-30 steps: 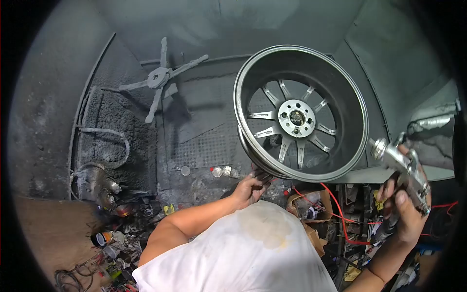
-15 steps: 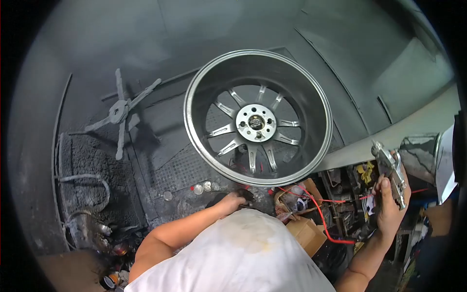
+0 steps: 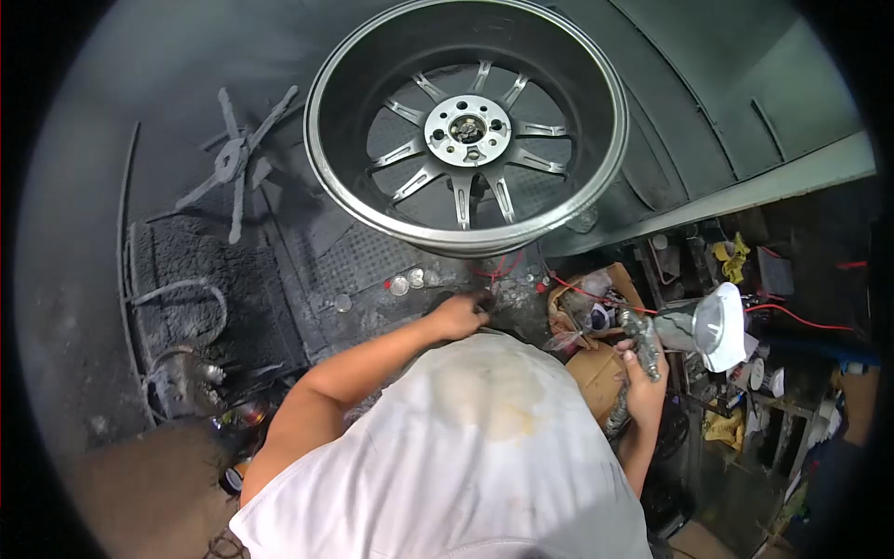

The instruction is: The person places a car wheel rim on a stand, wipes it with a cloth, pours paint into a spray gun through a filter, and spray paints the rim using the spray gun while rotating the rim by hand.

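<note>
A large silver wheel rim (image 3: 467,130) with its spokes and hub facing up fills the top centre. My left hand (image 3: 458,317) is below the rim, close to my body, with curled fingers around something dark that I cannot make out. On the right, my right hand (image 3: 644,377) grips a metal spray gun (image 3: 643,340), upright in the fist. A grey cup with a pale cover (image 3: 719,326) sits at the gun's right side. Part of the gun's lower end is hidden by my fingers.
A grey-coated four-armed stand (image 3: 231,160) is at the left, above a rough crusted block (image 3: 209,265). Small round lids (image 3: 400,285) lie on the floor. An open cardboard box (image 3: 596,298), a red hose (image 3: 801,320) and cluttered shelves are at the right.
The view has shifted, and the rim appears higher and larger. My right hand has come inward and lower with the spray gun, whose cup now shows more fully. My left hand stays near my body.
</note>
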`<state>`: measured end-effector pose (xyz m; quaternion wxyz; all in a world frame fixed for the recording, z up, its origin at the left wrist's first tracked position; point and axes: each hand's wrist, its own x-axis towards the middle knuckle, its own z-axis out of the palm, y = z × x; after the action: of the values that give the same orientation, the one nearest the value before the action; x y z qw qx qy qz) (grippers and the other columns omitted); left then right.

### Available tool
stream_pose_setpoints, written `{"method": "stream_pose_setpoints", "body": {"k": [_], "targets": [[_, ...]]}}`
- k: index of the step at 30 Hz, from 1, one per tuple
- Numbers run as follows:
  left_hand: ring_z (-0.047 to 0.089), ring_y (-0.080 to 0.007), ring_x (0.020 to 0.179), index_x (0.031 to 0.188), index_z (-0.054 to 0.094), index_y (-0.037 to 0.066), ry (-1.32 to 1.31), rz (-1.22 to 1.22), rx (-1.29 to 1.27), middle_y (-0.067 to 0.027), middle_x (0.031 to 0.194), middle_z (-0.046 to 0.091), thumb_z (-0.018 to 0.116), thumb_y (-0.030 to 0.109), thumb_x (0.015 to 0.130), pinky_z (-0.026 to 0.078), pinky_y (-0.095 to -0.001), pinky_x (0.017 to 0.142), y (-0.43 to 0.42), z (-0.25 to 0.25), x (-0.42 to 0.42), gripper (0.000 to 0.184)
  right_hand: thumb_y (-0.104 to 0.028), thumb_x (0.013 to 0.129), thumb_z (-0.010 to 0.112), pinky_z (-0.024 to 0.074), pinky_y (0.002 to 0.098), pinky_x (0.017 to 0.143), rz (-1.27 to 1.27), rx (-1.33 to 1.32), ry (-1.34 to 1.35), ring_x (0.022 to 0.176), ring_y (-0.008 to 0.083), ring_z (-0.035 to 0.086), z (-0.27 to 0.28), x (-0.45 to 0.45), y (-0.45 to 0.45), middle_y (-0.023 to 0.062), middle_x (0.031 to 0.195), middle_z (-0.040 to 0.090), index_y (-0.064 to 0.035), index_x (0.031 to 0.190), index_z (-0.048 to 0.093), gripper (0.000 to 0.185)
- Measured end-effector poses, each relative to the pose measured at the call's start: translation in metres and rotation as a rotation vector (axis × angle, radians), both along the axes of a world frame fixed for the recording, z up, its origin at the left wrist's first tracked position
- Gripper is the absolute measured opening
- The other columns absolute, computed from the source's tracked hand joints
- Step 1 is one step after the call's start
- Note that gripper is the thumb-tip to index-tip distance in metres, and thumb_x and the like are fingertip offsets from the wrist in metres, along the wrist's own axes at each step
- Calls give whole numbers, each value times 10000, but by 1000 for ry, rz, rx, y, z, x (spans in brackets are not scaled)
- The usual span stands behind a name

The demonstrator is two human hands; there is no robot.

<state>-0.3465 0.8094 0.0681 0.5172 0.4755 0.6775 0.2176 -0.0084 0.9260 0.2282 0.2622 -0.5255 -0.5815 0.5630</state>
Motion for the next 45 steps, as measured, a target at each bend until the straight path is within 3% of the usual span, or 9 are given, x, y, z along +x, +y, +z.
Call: {"method": "stream_pose_setpoints", "body": {"k": [3, 5, 11, 17, 21, 29, 34, 37, 45], "targets": [[655, -309, 1145, 1334, 567, -38, -5, 87, -69, -198, 1237, 682, 659, 265, 907, 490, -401, 1010, 5, 19, 53, 532, -195, 948, 652, 548, 244, 645, 57, -71, 67, 980, 142, 649, -22, 19, 2, 53, 1062, 668, 3, 1409, 508, 522], [565, -283, 1292, 1429, 511, -30, -773, 14, -143, -180, 1421, 580, 570, 342, 1019, 390, -389, 1129, -1, 7, 82, 557, -148, 956, 662, 553, 241, 641, 171, -136, 150, 882, 109, 636, -15, 24, 1, 48, 1043, 669, 8, 1454, 474, 555], [461, -247, 1387, 1466, 498, 25, -676, -486, 110, -139, 1492, 511, 489, 401, 1059, 336, -386, 1164, -24, 68, 101, 555, -91, 982, 607, 550, 240, 763, 529, -339, 225, 1041, 146, 624, 12, 39, 7, 49, 1088, 630, -63, 1557, 369, 622], [538, -267, 1310, 1410, 562, 30, -665, -65, -133, -151, 1403, 594, 531, 430, 1038, 392, -390, 1118, -81, 54, 109, 547, -138, 984, 610, 455, 382, 1027, 965, 394, -38, 1165, 256, 607, -74, 34, 5, 111, 1214, 671, -47, 1384, 576, 412], [690, -330, 1039, 1232, 678, 25, 194, 241, -87, -207, 1125, 718, 657, 383, 962, 523, -411, 922, -143, 37, 95, 448, -275, 958, 646, 457, 420, 1038, 1014, 114, -185, 1201, 365, 605, -138, 14, -12, 202, 1253, 671, -20, 1249, 645, 387], [676, -456, 967, 948, 749, -13, 500, 666, -409, -289, 955, 700, 555, 443, 994, 519, -514, 857, -439, -107, 62, 497, -176, 823, 673, 497, 435, 999, 1183, 105, -192, 1179, 429, 627, -240, -24, -79, 317, 1244, 639, 21, 1355, 570, 577], [687, -462, 930, 906, 748, -34, 467, 637, -497, -314, 955, 695, 553, 493, 989, 520, -518, 847, -625, -184, 132, 568, -141, 802, 660, 503, 452, 982, 1488, 39, -425, 1172, 427, 632, -179, -114, -153, 314, 1274, 624, 7, 1412, 527, 641], [700, -438, 889, 886, 754, -17, 66, 1208, -551, -283, 931, 715, 658, 388, 944, 537, -491, 814, -626, -94, 169, 421, -185, 812, 721, 516, 456, 896, 1600, 177, -409, 1070, 418, 665, -188, -181, -212, 293, 1121, 681, 8, 1281, 606, 521], [696, -421, 941, 1082, 708, 14, 301, 1456, -545, -267, 962, 713, 762, 317, 787, 536, -483, 859, -738, -130, 246, 427, -156, 866, 703, 511, 439, 915, 1658, 271, -146, 1031, 368, 678, -137, -402, -388, 239, 1080, 711, 0, 1266, 610, 439]]}}
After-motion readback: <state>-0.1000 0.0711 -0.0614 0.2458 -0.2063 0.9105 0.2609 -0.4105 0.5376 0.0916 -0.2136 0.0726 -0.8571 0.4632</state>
